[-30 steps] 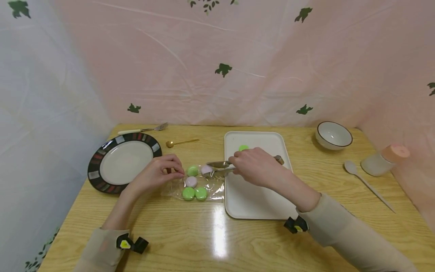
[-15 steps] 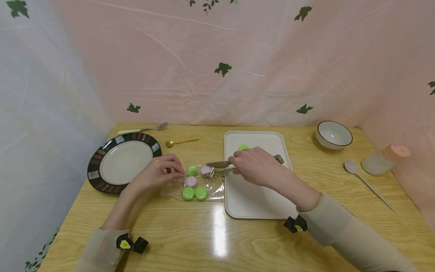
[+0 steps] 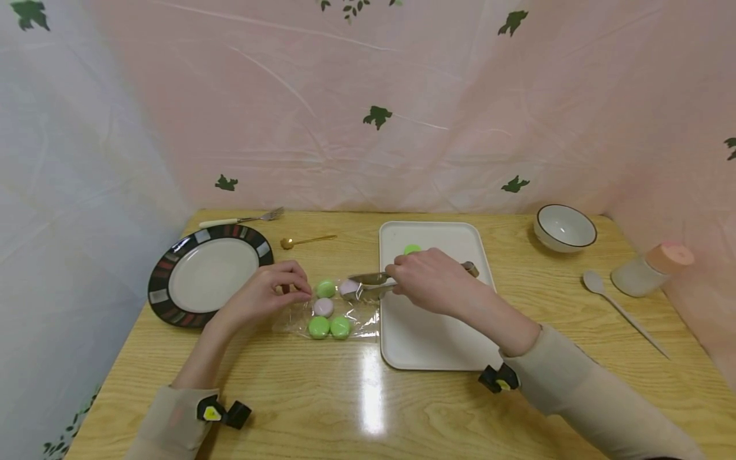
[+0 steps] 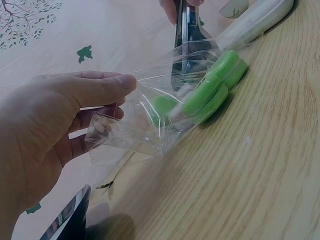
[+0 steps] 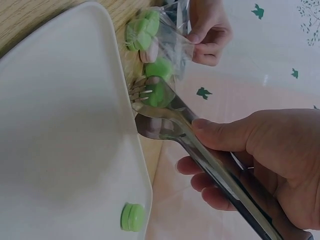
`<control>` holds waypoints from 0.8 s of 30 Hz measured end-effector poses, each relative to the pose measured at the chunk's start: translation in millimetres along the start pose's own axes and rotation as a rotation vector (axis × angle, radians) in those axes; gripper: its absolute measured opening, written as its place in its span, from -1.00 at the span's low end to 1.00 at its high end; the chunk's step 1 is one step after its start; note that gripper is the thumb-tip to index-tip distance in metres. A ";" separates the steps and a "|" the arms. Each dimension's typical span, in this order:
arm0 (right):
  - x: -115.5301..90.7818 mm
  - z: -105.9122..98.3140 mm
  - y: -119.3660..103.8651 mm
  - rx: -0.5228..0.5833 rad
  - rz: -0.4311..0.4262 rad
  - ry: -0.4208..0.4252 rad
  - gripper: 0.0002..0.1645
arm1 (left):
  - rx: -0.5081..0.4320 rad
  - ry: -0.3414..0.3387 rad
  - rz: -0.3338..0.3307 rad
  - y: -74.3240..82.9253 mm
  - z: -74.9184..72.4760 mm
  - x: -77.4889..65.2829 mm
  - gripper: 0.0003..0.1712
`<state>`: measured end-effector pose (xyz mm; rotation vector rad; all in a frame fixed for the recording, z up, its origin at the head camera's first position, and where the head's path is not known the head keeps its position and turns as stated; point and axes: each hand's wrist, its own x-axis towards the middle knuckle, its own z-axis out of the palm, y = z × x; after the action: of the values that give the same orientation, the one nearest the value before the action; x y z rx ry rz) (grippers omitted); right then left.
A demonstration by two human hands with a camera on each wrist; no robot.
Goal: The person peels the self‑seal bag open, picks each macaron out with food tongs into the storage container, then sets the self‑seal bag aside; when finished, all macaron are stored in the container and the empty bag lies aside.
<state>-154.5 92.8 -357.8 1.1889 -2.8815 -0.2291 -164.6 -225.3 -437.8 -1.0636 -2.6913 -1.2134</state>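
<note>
My left hand (image 3: 270, 287) pinches the edge of a clear plastic bag (image 4: 140, 135) between thumb and fingers. Inside the bag lie several macarons: green ones (image 3: 319, 328) and two pale lilac ones, one lilac macaron (image 3: 323, 307) near the middle. My right hand (image 3: 428, 280) grips metal tongs (image 5: 200, 155) whose tips point left into the bag. One tip is fork-like with tines, the other spoon-like. In the head view the tips overlap the rear lilac macaron (image 3: 347, 287). Another green macaron (image 5: 132, 217) rests on the white tray (image 3: 437, 345) beneath my right hand.
Left of the bag stands a dark-rimmed plate (image 3: 213, 275), with a fork (image 3: 241, 220) and small gold spoon (image 3: 307, 241) behind. At right are a white bowl (image 3: 565, 230), a grey spoon (image 3: 623, 313) and a jar with a peach lid (image 3: 650, 271).
</note>
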 end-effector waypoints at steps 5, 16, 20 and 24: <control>0.5 0.4 0.2 0.004 -0.001 0.000 -0.79 | -0.004 0.000 -0.001 -0.8 0.1 -0.5 -0.91; -9.4 -14.6 7.7 0.043 0.003 -0.029 -0.81 | -0.005 0.007 -0.017 0.3 -0.7 -0.1 -0.93; -21.4 -24.7 19.0 0.063 0.018 -0.025 -0.83 | -0.007 0.008 -0.020 0.0 -1.4 -0.1 -0.94; -37.5 -30.5 35.5 0.081 0.052 -0.031 -0.83 | -0.001 0.010 -0.014 -1.5 -1.1 -0.1 -0.95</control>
<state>-150.5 140.0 -321.1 1.1303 -2.9705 -0.1320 -165.8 -226.8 -438.0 -1.0370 -2.6956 -1.2192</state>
